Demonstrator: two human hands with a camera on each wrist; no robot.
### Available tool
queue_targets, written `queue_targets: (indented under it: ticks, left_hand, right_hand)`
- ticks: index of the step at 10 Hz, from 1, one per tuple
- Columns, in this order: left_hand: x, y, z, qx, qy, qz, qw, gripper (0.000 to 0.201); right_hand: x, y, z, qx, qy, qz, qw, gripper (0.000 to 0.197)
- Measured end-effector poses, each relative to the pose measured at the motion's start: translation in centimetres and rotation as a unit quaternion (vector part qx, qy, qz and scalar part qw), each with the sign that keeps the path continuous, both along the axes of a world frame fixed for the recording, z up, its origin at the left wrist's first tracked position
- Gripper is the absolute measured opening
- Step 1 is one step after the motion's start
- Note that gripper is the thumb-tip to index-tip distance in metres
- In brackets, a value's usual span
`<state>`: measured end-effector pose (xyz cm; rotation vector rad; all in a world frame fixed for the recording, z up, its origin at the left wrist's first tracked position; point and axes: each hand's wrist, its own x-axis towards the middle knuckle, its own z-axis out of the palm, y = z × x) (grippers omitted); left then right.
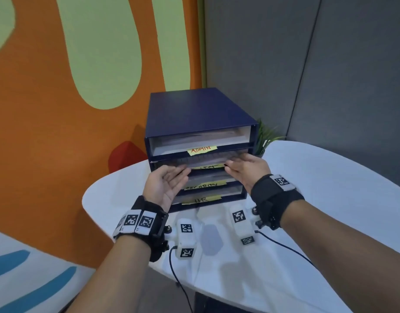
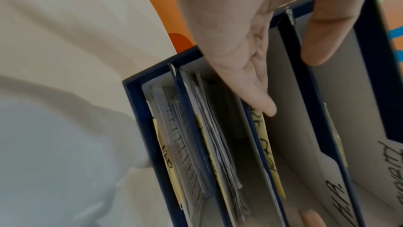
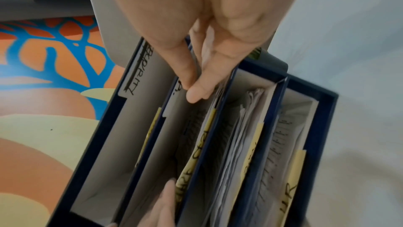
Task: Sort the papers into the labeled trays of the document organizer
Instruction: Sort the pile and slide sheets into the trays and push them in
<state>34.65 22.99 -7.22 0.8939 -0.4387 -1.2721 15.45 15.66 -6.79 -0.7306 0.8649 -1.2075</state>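
The left hand point(image 1: 166, 185) is open, palm turned up and inward, fingers straight and together, their tips at the front lip of the second tray from the top. In the left wrist view its fingertips point(image 2: 262, 105) lie against the divider beside a yellow label; they grip nothing. The right hand point(image 1: 247, 169) is palm down, fingers nearly straight and reaching into the same tray mouth from the right side. In the right wrist view the thumb and fingertips point(image 3: 196, 93) come close together at the tray edge. Whether they pinch a sheet or only push it, I cannot tell, the frame is blurred there.

The papers point(image 1: 208, 159) lie flat inside that second tray, long axis going front to back, i.e. straight away from both hands. They seem nearly all the way in. This is the relation for the next move: a push forward along that axis, both hands about equally near, one on each side.

The document organizer point(image 1: 201, 114) is dark blue w/ four trays, standing on the white surface point(image 1: 330, 199). The top label point(image 1: 201, 150) reads ADMIN; the second is half hidden by the hands; lower ones read SECURITY and approx. HR. The lower trays hold papers too, seen in both wrist views.

Behind the organizer is a small green plant point(image 1: 265, 136).
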Motion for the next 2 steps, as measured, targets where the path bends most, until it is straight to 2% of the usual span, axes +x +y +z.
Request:
queue_targets:
  ticks: [1, 2]
  left_hand:
    - [-0.7, 0.2, 0.4, 0.004, -0.009, 0.002, 1.0, 0.008]
    - [-1.4, 1.1, 0.5, 0.006, -0.051, -0.01, 0.999, 0.019]
  right_hand:
    - [-2.1, 0.8, 0.6, -0.005, 0.038, -0.006, 0.999, 0.047]
    - [-4.1, 2.0, 0.6, -0.002, 0.093, 0.0, 0.996, 0.042]
